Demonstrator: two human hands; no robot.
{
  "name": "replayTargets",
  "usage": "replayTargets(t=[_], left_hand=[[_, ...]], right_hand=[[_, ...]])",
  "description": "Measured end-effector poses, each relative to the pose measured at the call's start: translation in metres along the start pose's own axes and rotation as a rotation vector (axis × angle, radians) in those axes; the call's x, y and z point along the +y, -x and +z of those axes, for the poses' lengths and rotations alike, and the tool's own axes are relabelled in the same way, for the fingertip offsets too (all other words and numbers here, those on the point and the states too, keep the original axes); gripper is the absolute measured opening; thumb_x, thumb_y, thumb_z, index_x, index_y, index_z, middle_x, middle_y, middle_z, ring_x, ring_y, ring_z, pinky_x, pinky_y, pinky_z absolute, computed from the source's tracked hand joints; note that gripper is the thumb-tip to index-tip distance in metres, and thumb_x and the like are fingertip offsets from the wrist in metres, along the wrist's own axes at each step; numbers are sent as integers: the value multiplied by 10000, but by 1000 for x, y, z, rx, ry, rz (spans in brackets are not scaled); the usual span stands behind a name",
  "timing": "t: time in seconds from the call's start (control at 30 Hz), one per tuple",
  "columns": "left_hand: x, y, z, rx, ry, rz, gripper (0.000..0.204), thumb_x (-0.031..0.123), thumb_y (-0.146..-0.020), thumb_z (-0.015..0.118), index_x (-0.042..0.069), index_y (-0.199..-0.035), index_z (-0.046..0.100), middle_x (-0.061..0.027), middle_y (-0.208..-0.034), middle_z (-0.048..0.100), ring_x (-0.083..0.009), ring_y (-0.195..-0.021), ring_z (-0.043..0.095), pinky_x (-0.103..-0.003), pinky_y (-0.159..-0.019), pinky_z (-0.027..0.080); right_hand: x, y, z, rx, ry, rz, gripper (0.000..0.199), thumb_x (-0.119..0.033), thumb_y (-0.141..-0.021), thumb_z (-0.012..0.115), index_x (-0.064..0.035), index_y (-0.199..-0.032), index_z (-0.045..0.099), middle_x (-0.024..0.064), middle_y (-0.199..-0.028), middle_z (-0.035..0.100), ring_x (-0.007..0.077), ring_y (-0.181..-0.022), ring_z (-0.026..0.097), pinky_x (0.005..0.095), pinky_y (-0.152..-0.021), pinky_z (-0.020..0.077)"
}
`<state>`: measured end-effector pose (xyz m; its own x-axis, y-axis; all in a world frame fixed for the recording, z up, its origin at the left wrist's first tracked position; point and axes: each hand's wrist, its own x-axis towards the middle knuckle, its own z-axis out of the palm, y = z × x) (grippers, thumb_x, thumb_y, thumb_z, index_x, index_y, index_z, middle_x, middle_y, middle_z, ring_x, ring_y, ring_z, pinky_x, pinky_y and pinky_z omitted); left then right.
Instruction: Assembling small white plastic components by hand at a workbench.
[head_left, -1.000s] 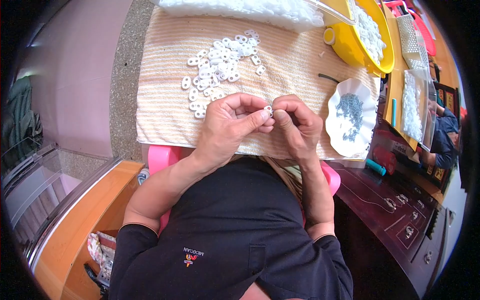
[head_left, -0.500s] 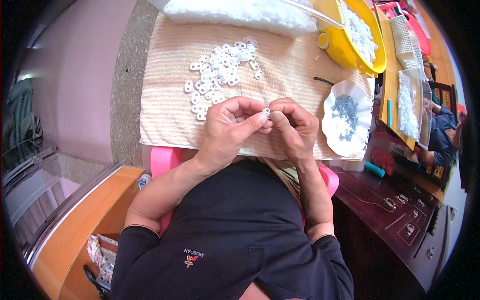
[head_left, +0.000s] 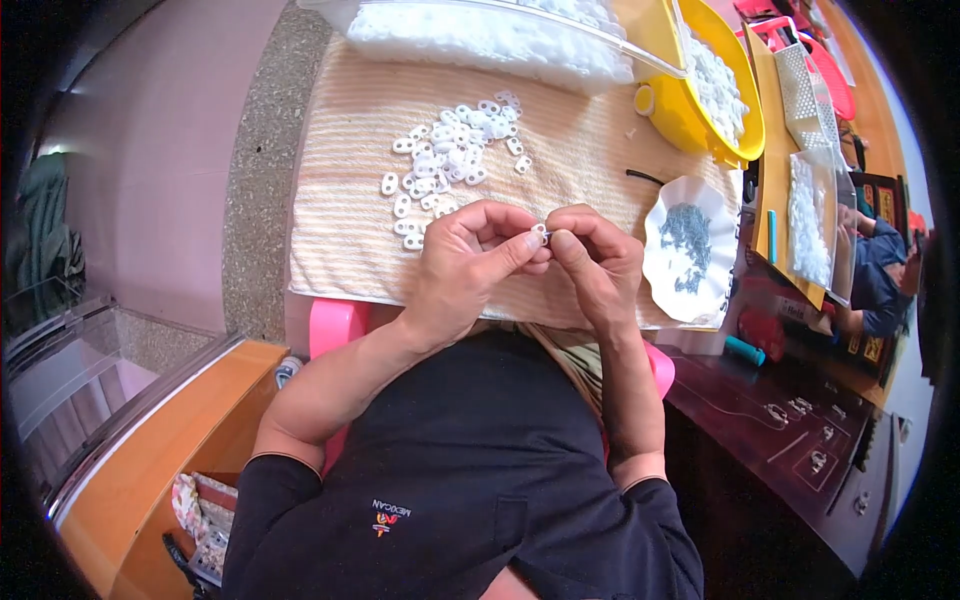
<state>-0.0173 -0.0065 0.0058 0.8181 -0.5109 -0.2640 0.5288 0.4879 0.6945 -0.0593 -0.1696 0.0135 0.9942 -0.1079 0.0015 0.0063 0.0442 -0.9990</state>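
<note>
Vs half a second ago: cloth, pile and dish all sit a bit lower in view; hand pose basically same. Left hand (head_left: 468, 262) pinching one small white plastic two-hole oval link (head_left: 539, 230) between thumb and index tips, over the beige striped towel (head_left: 350, 110). Right hand (head_left: 605, 265): thumb and index close together at link's right side; dark sliver there, can't tell if gripped. Link mostly covered by left fingertips. Clear plastic box (head_left: 660, 67) cut off at top edge.
</note>
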Motion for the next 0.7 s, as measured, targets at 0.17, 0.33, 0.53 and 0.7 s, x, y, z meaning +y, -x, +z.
replayTargets(t=[0.17, 0.33, 0.53, 0.7], left_hand=[[2, 2, 2, 8, 19, 15, 150, 39, -895, 633, -31, -1023, 598, -99, -909, 669, -135, -802, 657, -264, -755, 559], [7, 8, 5, 17, 28, 77, 149, 41, -901, 626, -31, -1027, 592, -92, -902, 667, -133, -801, 658, -268, -753, 563], [2, 17, 10, 16, -58, 207, 144, 7, -889, 622, -30, -1024, 586, -106, -877, 667, -158, -791, 671, -289, -745, 571], [5, 22, 12, -18, -62, 236, 150, 1, -886, 627, -33, -1027, 589, -108, -903, 666, -155, -806, 671, -286, -756, 567]], right_hand=[[-8, -9, -7, -91, 61, -65, 122, -35, -905, 615, 54, -984, 644, 103, -965, 625, 140, -838, 593, 255, -753, 488], [-17, -27, -11, -111, 23, -50, 100, -26, -902, 608, 47, -950, 656, 90, -920, 637, 110, -788, 598, 242, -704, 499], [-9, -60, 8, -184, 585, -148, 131, -11, -822, 667, 23, -948, 659, 42, -822, 628, 65, -665, 560, 225, -581, 446], [4, -72, 31, -169, 1036, -193, 224, -223, -775, 722, -66, -931, 694, 109, -844, 638, 298, -708, 640, 375, -614, 497]])
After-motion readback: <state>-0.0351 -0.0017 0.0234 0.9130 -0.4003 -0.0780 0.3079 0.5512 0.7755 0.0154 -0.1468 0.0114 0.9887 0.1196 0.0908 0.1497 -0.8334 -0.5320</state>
